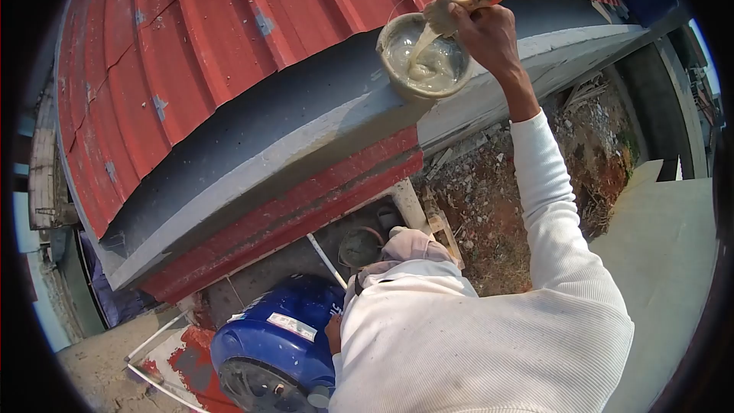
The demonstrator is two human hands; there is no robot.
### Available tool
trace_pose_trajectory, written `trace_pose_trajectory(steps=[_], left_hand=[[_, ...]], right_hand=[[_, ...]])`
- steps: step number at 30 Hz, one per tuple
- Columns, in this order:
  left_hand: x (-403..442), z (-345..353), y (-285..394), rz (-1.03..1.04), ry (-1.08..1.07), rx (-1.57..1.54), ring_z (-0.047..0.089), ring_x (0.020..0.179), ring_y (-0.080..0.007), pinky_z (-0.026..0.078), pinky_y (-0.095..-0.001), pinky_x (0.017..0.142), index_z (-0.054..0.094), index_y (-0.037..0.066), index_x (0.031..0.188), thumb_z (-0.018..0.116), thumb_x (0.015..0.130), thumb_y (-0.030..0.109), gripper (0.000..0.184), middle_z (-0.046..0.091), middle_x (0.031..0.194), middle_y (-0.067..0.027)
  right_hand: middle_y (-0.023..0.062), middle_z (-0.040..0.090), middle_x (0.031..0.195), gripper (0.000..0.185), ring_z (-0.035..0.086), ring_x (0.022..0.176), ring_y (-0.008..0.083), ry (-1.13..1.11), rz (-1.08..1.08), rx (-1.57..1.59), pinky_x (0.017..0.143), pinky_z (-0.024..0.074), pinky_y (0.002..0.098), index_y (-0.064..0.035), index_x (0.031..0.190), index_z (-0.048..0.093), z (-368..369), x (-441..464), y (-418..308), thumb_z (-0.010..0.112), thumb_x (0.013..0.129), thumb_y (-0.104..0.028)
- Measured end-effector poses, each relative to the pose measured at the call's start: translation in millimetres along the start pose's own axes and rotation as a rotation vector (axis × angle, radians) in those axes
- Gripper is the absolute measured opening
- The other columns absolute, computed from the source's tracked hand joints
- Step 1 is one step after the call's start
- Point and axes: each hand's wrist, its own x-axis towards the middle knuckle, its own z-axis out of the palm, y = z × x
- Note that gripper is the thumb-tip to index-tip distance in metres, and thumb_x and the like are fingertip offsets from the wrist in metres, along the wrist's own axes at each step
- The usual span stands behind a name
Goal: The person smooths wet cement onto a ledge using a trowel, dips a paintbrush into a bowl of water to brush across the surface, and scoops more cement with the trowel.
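Red metal roofing, far left, crowds the grey ledge and would restrict access. Near left: blue tank, with the left hand beside it; its finger state cannot be determined. Far centre: bucket of pale liquid, apparently on the ledge; a knock could tip it over the edge. The right hand pinches a brush in curled fingers above it; hanging liquid may drip if swung clear. Rubble lies farther right.

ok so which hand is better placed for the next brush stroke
Likely the right hand: it grips the brush over the bucket. The left hand, partly hidden, is low by the blue tank, away from both.
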Motion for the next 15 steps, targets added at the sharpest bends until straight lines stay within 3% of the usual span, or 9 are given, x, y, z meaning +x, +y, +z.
trace_pose_trajectory(steps=[2, 5, 7, 8, 9, 10, 11, 13, 15], left_hand=[[-4.1, 10.4, 1.3, 0.022, 0.008, -0.012, 0.074, 0.096, -0.0439, 0.057, -0.0543, 0.08, 0.073, 0.013, 0.114, 0.063, 0.102, 0.033, 0.025, 0.076, 0.102, -0.0204], [3.6, 36.7, -3.9, 0.212, 0.064, 0.077, 0.074, 0.095, -0.0446, 0.057, -0.0549, 0.079, 0.072, 0.013, 0.114, 0.062, 0.102, 0.031, 0.024, 0.076, 0.101, -0.0212], [9.1, 41.6, -12.0, 0.358, 0.156, 0.173, 0.074, 0.094, -0.0451, 0.057, -0.0554, 0.079, 0.072, 0.014, 0.114, 0.061, 0.102, 0.03, 0.023, 0.075, 0.1, -0.0218], [20.8, 45.2, -6.5, 0.124, 0.031, 0.261, 0.077, 0.087, -0.0381, 0.058, -0.0495, 0.072, 0.073, 0.013, 0.117, 0.063, 0.105, 0.031, 0.024, 0.079, 0.1, -0.0188], [6.8, 29.1, 22.5, -0.202, -0.044, -0.457, 0.078, 0.089, -0.0279, 0.056, -0.0393, 0.07, 0.073, 0.011, 0.119, 0.063, 0.107, 0.035, 0.029, 0.08, 0.102, -0.0133], [-14.0, -2.1, 75.6, -0.548, 0.132, -1.165, 0.078, 0.091, -0.0176, 0.053, -0.0291, 0.069, 0.073, 0.008, 0.12, 0.063, 0.109, 0.038, 0.034, 0.081, 0.104, -0.0077], [-29.6, -7.3, 81.7, -0.339, 0.239, -1.272, 0.079, 0.092, -0.0208, 0.055, -0.0293, 0.072, 0.072, 0.004, 0.123, 0.065, 0.108, 0.039, 0.039, 0.081, 0.108, -0.0107], [-20.6, -16.5, 92.3, -0.419, 0.221, -1.325, 0.076, 0.093, -0.0194, 0.056, -0.0307, 0.074, 0.071, 0.002, 0.119, 0.074, 0.102, 0.038, 0.04, 0.079, 0.108, -0.0139], [-24.2, -14.1, 101.7, -0.389, 0.214, -1.309, 0.078, 0.096, -0.024, 0.059, -0.0334, 0.079, 0.069, 0.0, 0.127, 0.07, 0.105, 0.035, 0.041, 0.078, 0.114, -0.017]], right_hand=[[0.0177, 0.078, 0.08, 0.036, 0.076, 0.069, 0.0262, 0.17, -0.008, 0.085, 0.069, 0.0575, 0.0388, 0.0015, 0.112, 0.081, 0.2, -7.3, -10.3, 0.074, 0.1, -0.032], [0.0164, 0.078, 0.084, 0.039, 0.077, 0.081, 0.0366, -0.068, 0.043, -0.175, 0.078, 0.0584, 0.0447, -0.0017, 0.115, 0.08, 61.6, -24.6, 79.0, 0.07, 0.101, -0.036], [0.0158, 0.079, 0.09, 0.039, 0.078, 0.085, 0.0344, -0.155, 0.11, -0.29, 0.081, 0.0587, 0.0442, -0.002, 0.121, 0.079, 74.7, -39.0, 100.8, 0.071, 0.101, -0.034], [0.0165, 0.08, 0.095, 0.039, 0.079, 0.088, 0.0297, -0.014, 0.143, -0.158, 0.083, 0.0588, 0.0416, -0.0011, 0.122, 0.079, 70.0, -41.4, 92.1, 0.074, 0.101, -0.033], [0.0157, 0.081, 0.098, 0.04, 0.078, 0.089, 0.0237, 0.095, 0.159, -0.071, 0.084, 0.0589, 0.0379, -0.0013, 0.125, 0.079, 60.0, -42.5, 73.5, 0.075, 0.102, -0.034], [0.0145, 0.082, 0.098, 0.04, 0.077, 0.086, 0.0176, 0.131, 0.217, 0.029, 0.08, 0.0581, 0.0335, 0.0033, 0.124, 0.079, 47.6, -41.5, 50.4, 0.073, 0.105, -0.032], [0.0148, 0.083, 0.099, 0.043, 0.077, 0.085, 0.0159, 0.137, 0.116, 0.183, 0.078, 0.0589, 0.0309, 0.0058, 0.126, 0.077, 28.1, -38.0, 24.6, 0.072, 0.106, -0.032], [0.0119, 0.084, 0.099, 0.044, 0.078, 0.084, 0.0178, 0.31, -0.071, 0.076, 0.078, 0.0608, 0.0306, 0.0062, 0.113, 0.08, 32.7, -43.4, 14.5, 0.068, 0.108, -0.035], [0.0142, 0.083, 0.102, 0.04, 0.08, 0.088, 0.023, 0.072, -0.079, -0.268, 0.081, 0.0632, 0.0354, 0.002, 0.118, 0.077, 52.6, -33.1, 101.2, 0.066, 0.109, -0.036]])
